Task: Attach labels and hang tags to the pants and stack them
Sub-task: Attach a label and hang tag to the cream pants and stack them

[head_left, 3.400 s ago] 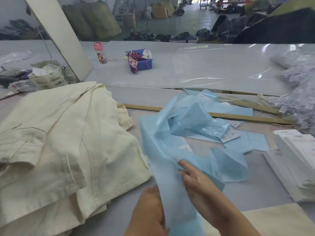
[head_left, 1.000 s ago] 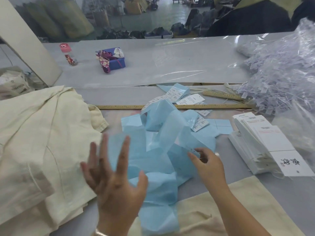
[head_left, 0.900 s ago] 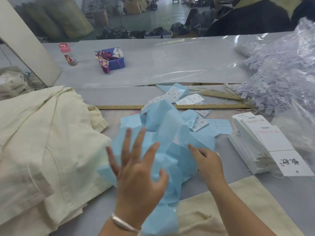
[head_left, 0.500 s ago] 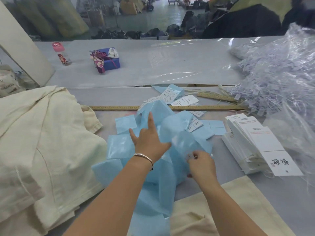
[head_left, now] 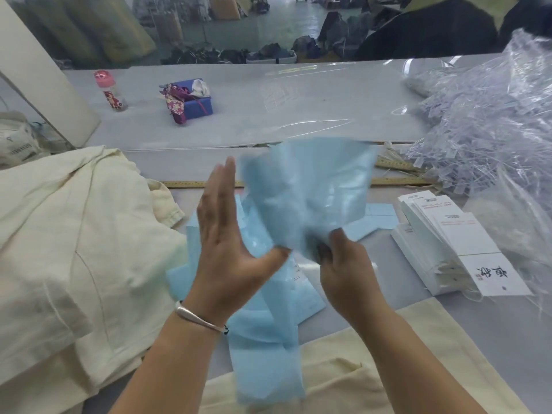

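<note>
Cream pants [head_left: 68, 252] piled at left of frame; another cream pair [head_left: 397, 363] at the bottom edge. Clear plastic bags [head_left: 493, 135] heaped upper right. Blue label strip [head_left: 307, 192] bunched mid-frame, blurred, its tail trailing down onto the table [head_left: 298, 109]. White hang tags [head_left: 448, 243] stacked at right. My right hand [head_left: 346, 267] pinches the strip; my left hand [head_left: 230, 240] is flat, fingers straight, thumb touching the strip.

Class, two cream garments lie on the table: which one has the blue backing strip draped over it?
The near cream garment at the bottom edge; the blue strip crosses it. The left pile is bare.
</note>
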Demonstrator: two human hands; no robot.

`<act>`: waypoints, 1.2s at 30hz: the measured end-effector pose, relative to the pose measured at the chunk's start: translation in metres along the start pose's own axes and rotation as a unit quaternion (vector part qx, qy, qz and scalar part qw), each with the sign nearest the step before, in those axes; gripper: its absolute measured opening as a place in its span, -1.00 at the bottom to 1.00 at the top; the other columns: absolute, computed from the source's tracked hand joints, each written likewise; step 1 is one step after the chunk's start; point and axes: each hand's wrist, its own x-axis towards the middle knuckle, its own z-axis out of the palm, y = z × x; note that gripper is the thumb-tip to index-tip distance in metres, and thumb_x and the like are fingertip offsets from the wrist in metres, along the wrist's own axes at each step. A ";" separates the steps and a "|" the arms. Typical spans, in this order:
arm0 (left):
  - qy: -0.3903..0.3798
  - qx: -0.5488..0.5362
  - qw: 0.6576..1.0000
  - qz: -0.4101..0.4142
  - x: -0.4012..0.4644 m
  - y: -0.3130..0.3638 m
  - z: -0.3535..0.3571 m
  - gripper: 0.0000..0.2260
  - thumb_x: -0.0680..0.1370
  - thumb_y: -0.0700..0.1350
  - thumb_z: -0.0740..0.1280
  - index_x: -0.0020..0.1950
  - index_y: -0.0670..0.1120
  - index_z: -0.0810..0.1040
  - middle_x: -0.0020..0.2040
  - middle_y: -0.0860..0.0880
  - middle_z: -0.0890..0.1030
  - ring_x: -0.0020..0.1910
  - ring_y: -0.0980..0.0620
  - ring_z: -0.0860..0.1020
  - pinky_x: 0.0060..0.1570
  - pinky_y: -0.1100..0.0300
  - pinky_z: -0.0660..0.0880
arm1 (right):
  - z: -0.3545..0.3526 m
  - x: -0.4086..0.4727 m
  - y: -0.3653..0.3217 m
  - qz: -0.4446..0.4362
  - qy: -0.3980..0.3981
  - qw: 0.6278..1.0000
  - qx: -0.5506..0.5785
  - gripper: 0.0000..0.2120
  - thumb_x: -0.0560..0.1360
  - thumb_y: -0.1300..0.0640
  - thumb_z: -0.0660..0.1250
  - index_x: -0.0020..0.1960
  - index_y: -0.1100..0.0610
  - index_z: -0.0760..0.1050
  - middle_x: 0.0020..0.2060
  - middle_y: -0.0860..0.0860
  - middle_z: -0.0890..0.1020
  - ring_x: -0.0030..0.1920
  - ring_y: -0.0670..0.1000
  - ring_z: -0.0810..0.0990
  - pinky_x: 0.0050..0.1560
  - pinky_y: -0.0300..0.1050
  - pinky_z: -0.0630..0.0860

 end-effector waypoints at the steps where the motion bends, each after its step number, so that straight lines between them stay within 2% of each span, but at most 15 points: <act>1: -0.020 -0.015 0.999 0.036 0.000 0.008 -0.004 -0.02 0.32 0.18 0.42 0.56 -0.08 -0.05 0.57 0.06 0.03 0.56 0.06 0.03 0.52 0.12 0.00 | -0.002 0.001 -0.002 -0.068 -0.014 0.996 -0.052 -0.69 0.36 0.41 0.23 -0.13 0.02 0.29 -0.42 -0.17 0.38 -0.31 0.00 0.24 -0.50 -0.44 0.13; 4: -0.033 -0.044 0.995 0.079 0.001 0.022 -0.010 0.06 0.28 0.01 0.53 0.56 0.03 -0.13 0.58 0.09 0.05 0.54 0.02 0.13 0.49 -0.03 0.16 | -0.012 0.003 -0.002 -0.084 0.009 0.995 -0.050 -0.70 0.39 0.39 0.24 0.06 0.12 0.43 -0.33 -0.02 0.57 -0.21 0.02 0.41 -0.44 -0.57 0.26; 6: 0.008 -0.072 0.995 0.063 -0.005 0.023 -0.009 0.02 0.25 -0.19 0.51 0.55 0.07 -0.04 0.54 0.18 0.12 0.50 0.05 0.23 0.44 0.00 0.26 | -0.020 0.006 -0.005 0.055 0.051 0.994 0.078 -0.75 0.51 0.35 0.22 0.15 0.16 0.50 -0.18 -0.06 0.65 -0.18 -0.15 0.54 -0.22 -0.58 0.36; 7: 0.035 -0.070 0.995 0.055 -0.009 0.020 -0.008 -0.01 0.25 -0.26 0.49 0.54 0.06 0.01 0.51 0.24 0.17 0.48 0.13 0.25 0.42 0.12 0.28 | -0.024 0.009 -0.006 0.146 0.065 0.968 0.193 -0.76 0.56 0.34 0.21 0.14 0.12 0.52 -0.13 -0.12 0.67 -0.14 -0.21 0.59 -0.16 -0.52 0.42; 9: 0.057 -0.048 0.997 0.029 -0.022 0.008 -0.007 -0.03 0.26 -0.36 0.49 0.53 0.02 0.06 0.45 0.32 0.21 0.40 0.32 0.28 0.29 0.42 0.29 | -0.031 0.014 -0.007 0.308 0.091 0.818 0.477 -0.75 0.59 0.35 0.17 0.09 0.09 0.53 -0.13 -0.10 0.71 -0.10 -0.14 0.67 -0.20 -0.32 0.56; 11: 0.036 -0.020 0.999 -0.035 -0.039 -0.006 -0.004 -0.02 0.28 -0.37 0.50 0.52 0.12 0.07 0.42 0.30 0.29 0.29 0.29 0.41 0.12 0.43 0.36 | -0.038 0.019 -0.004 0.385 0.113 0.671 0.624 -0.75 0.59 0.37 0.13 0.09 0.16 0.53 -0.15 0.02 0.73 -0.14 -0.03 0.71 -0.25 -0.21 0.61; 14: -0.033 0.076 0.987 -0.139 -0.064 -0.026 0.003 -0.05 0.34 -0.14 0.52 0.51 0.23 -0.01 0.25 0.38 0.43 0.00 -0.07 0.57 -0.10 0.12 0.45 | -0.044 0.021 -0.001 0.439 0.118 0.593 0.664 -0.77 0.60 0.38 0.10 0.10 0.22 0.51 -0.20 0.08 0.72 -0.23 0.00 0.71 -0.32 -0.16 0.63; 17: -0.143 0.156 0.932 -0.294 -0.081 -0.047 0.007 0.01 0.35 0.02 0.52 0.53 0.16 -0.17 0.25 0.00 0.55 0.09 -0.21 0.58 -0.09 0.08 0.45 | -0.046 0.021 0.003 0.455 0.111 0.586 0.661 -0.78 0.61 0.36 0.10 0.06 0.24 0.51 -0.22 0.09 0.72 -0.25 0.01 0.71 -0.27 -0.12 0.65; 20: -0.188 0.049 0.902 -0.386 -0.084 -0.059 0.004 0.15 0.28 0.05 0.58 0.58 0.00 -0.20 0.43 -0.07 0.38 0.37 -0.11 0.39 0.22 0.10 0.37 | -0.047 0.024 0.005 0.449 0.089 0.623 0.635 -0.78 0.61 0.34 0.10 0.05 0.22 0.52 -0.23 0.10 0.72 -0.26 0.03 0.71 -0.33 -0.10 0.64; 23: -0.067 -0.022 0.907 -0.415 -0.073 -0.051 -0.003 0.16 0.10 0.13 0.45 0.59 -0.09 -0.05 0.47 -0.19 0.26 0.45 -0.14 0.24 0.43 0.01 0.21 | -0.049 0.028 0.005 0.435 0.028 0.703 0.563 -0.76 0.61 0.33 0.11 0.11 0.18 0.53 -0.16 0.09 0.72 -0.22 0.03 0.71 -0.32 -0.09 0.63; 26: 0.090 0.065 0.935 -0.337 -0.061 -0.035 -0.015 -0.10 0.23 0.02 0.29 0.55 -0.14 0.13 0.48 -0.22 0.24 0.47 -0.17 0.18 0.46 -0.03 0.11 | -0.052 0.031 0.003 0.429 -0.023 0.737 0.522 -0.76 0.59 0.34 0.15 0.11 0.17 0.55 -0.14 0.09 0.72 -0.21 0.05 0.71 -0.36 -0.09 0.61; 28: 0.136 0.095 0.967 -0.196 -0.059 -0.024 -0.018 -0.33 0.33 -0.07 0.29 0.45 -0.16 0.33 0.40 -0.08 0.40 0.41 -0.03 0.31 0.42 0.14 0.16 | -0.054 0.032 0.001 0.424 -0.062 0.748 0.507 -0.75 0.59 0.34 0.15 0.14 0.17 0.55 -0.10 0.09 0.72 -0.18 0.06 0.71 -0.35 -0.09 0.61; 30: 0.112 0.004 0.985 -0.133 -0.058 -0.008 -0.016 -0.65 0.44 -0.07 0.29 0.21 -0.06 0.57 0.17 0.17 0.61 0.20 0.22 0.51 0.24 0.37 0.34 | -0.055 0.033 -0.001 0.420 -0.095 0.748 0.505 -0.74 0.60 0.33 0.13 0.17 0.18 0.52 -0.09 0.09 0.72 -0.18 0.05 0.71 -0.36 -0.12 0.59; 32: 0.051 -0.125 0.977 -0.163 -0.056 0.006 -0.008 -0.83 0.49 -0.02 0.31 0.01 0.04 0.66 -0.07 0.20 0.69 -0.01 0.27 0.61 -0.01 0.40 0.48 | -0.055 0.033 -0.003 0.422 -0.115 0.735 0.519 -0.75 0.59 0.34 0.13 0.17 0.21 0.51 -0.12 0.09 0.71 -0.22 0.04 0.70 -0.37 -0.13 0.58; 36: -0.107 -0.304 0.903 -0.283 -0.051 0.019 0.005 -0.74 0.44 0.09 0.33 -0.06 -0.03 0.70 -0.13 0.01 0.72 -0.16 0.11 0.64 -0.20 0.30 0.52 | -0.054 0.037 -0.006 0.428 -0.141 0.726 0.520 -0.76 0.57 0.35 0.16 0.16 0.23 0.52 -0.08 0.14 0.69 -0.21 0.07 0.69 -0.36 -0.13 0.59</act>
